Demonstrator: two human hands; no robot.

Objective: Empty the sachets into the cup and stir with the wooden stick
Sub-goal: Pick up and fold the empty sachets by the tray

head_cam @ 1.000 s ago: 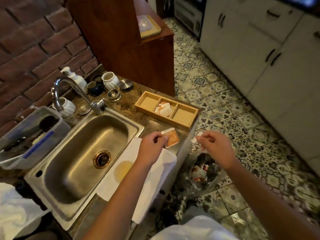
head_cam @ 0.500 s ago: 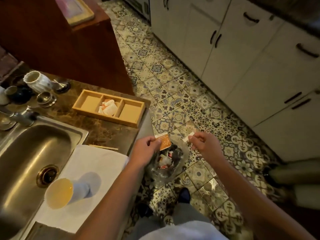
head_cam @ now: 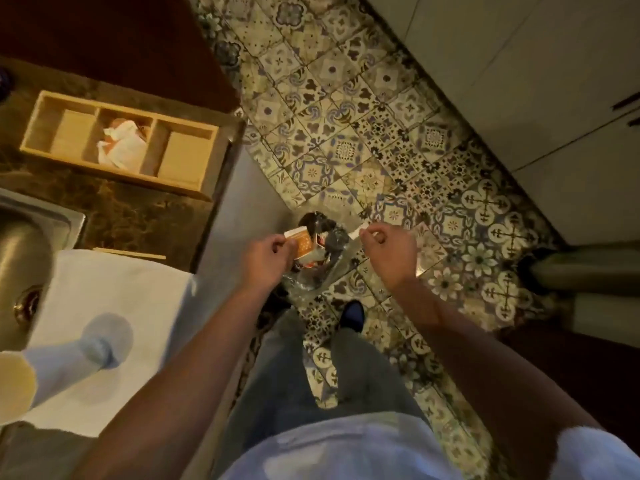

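The view had swung from the counter to the bin; left hand pinched the sachet, right hand at three o'clock pinched the torn strip, likely discarding it.

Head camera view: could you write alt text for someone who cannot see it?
A left hand holds an orange paper sachet and a right hand a torn white strip, above a clear rubbish bag on patterned floor tiles.
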